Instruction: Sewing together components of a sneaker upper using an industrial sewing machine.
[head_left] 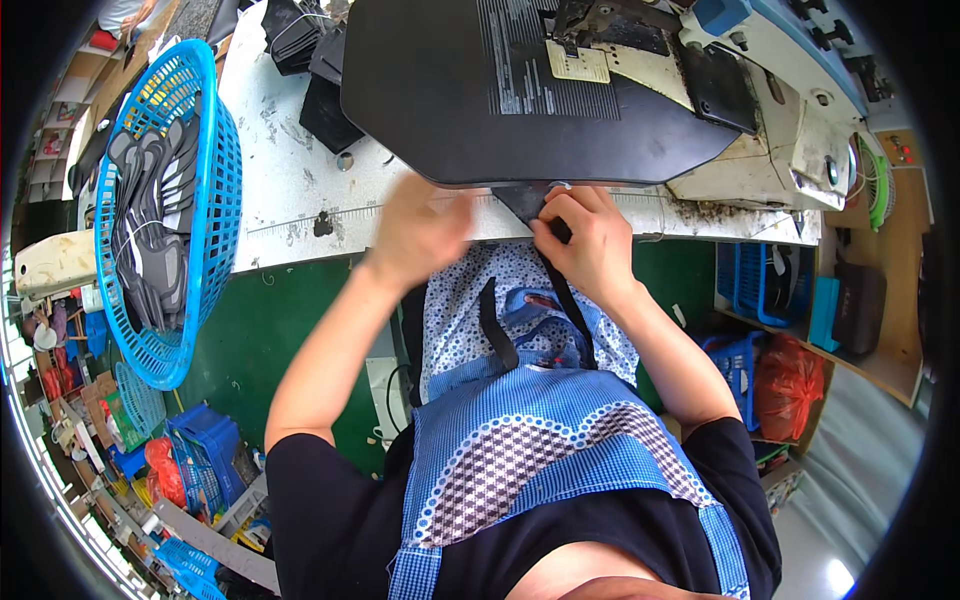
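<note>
My right hand [590, 245] is closed on a black piece of material [517, 204] at the near edge of the sewing machine's black plate [440, 110]. Part of that piece runs under the plate, out of sight, and its kind is not clear. My left hand [420, 232], smeared by motion, is just left of the piece, over the front strip of the white table [285, 190]. Its fingers cannot be made out. Beyond both hands, the machine's needle area [578, 60] sits over a pale metal plate.
A blue basket [225, 190] full of grey and black strap-like parts stands left of the table. Bundled black pieces [325, 105] lie at the table's back left. The machine body [750, 165] takes up the right. Blue crates [765, 285] and a red bag [790, 385] stand lower right.
</note>
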